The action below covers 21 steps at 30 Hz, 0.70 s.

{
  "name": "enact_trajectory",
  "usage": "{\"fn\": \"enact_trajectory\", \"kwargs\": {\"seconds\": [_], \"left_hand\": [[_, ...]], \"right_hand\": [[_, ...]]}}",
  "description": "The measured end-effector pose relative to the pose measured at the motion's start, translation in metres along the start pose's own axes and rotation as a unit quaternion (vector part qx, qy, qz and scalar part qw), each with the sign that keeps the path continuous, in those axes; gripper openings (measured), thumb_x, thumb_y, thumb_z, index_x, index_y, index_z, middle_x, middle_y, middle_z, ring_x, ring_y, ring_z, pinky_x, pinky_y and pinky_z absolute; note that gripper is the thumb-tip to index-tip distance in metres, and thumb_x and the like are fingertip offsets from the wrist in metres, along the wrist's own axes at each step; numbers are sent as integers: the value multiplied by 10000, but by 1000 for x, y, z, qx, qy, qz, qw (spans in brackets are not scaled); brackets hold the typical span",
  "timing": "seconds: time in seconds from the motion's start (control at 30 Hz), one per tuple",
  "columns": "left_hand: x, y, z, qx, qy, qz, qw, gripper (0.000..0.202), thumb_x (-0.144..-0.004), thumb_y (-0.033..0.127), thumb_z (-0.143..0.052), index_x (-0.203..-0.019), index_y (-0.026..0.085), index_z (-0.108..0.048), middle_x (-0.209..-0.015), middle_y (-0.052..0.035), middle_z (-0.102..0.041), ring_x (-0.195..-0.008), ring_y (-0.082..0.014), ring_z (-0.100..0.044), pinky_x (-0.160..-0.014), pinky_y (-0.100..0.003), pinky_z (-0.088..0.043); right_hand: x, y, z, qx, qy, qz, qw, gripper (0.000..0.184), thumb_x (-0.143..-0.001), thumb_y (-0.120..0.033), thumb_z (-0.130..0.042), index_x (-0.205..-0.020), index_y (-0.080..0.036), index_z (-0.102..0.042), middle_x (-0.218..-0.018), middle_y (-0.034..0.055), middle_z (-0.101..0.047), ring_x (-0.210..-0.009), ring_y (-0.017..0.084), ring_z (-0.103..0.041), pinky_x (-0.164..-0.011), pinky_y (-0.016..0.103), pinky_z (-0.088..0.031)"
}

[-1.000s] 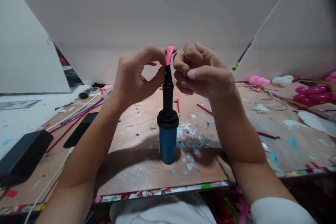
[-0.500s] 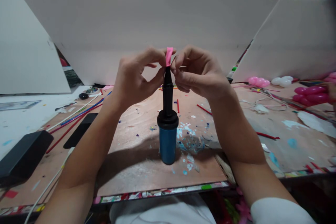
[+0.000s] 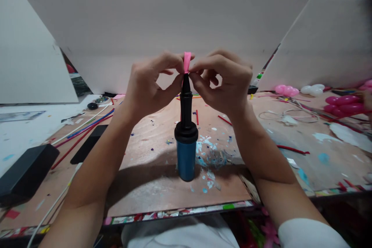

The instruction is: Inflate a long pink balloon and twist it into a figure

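A blue hand pump (image 3: 186, 155) with a black nozzle stands upright on the wooden table (image 3: 151, 178). A limp pink balloon (image 3: 187, 61) sticks up from the nozzle tip. My left hand (image 3: 151, 85) pinches the balloon from the left with thumb and forefinger. My right hand (image 3: 226, 83) pinches it from the right, fingertips pressed at the top of the nozzle. Both hands are closed on the balloon's neck.
White foam boards (image 3: 162, 27) stand behind the table. Long uninflated balloons (image 3: 84, 128) and a black slab (image 3: 87, 143) lie at the left, beside a black box (image 3: 26, 170). Inflated pink balloons (image 3: 345, 104) and white ones (image 3: 312, 89) sit at the right. Paint flecks surround the pump.
My right hand has uncurled from a loose fist and moved left, its fingertips now pinching the balloon at the nozzle. The left hand and pump have stayed put.
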State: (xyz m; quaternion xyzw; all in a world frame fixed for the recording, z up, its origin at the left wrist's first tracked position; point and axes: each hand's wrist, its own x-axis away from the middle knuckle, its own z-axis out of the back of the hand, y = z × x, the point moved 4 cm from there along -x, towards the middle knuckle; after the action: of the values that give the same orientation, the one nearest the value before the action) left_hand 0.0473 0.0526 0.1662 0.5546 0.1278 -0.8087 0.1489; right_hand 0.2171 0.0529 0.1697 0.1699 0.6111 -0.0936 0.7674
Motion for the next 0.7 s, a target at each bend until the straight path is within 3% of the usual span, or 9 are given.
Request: {"fn": "enact_trajectory", "kwargs": {"seconds": [0.27,0.5,0.7], "left_hand": [[-6,11,9,-55,42,-77,995,97,-847,169,-682,-936,206,-691,-845,-6,-770,-684,-142,-717,-718,-280,-604],[-6,16,7,-37,23,-34,998,68,-860,173,-659,-913,209,-681,-957,-21,-769,-873,-175,-737,-795,-296,-603],[-9,18,8,-22,-1,-70,997,92,-821,126,-675,-881,195,-676,-925,-26,-766,-832,-163,-733,-765,-284,-602]], "right_hand": [[-3,-11,2,41,27,61,997,118,-837,-87,-634,-856,-188,-693,-767,-17,-662,-529,45,-504,-519,192,-449],[-7,-15,6,27,-1,61,998,114,-806,-98,-633,-827,-193,-694,-732,-22,-658,-546,66,-552,-518,203,-457],[-11,-18,10,16,-56,42,997,168,-749,-54,-646,-811,-201,-697,-723,-18,-650,-555,81,-549,-531,225,-452]]}}
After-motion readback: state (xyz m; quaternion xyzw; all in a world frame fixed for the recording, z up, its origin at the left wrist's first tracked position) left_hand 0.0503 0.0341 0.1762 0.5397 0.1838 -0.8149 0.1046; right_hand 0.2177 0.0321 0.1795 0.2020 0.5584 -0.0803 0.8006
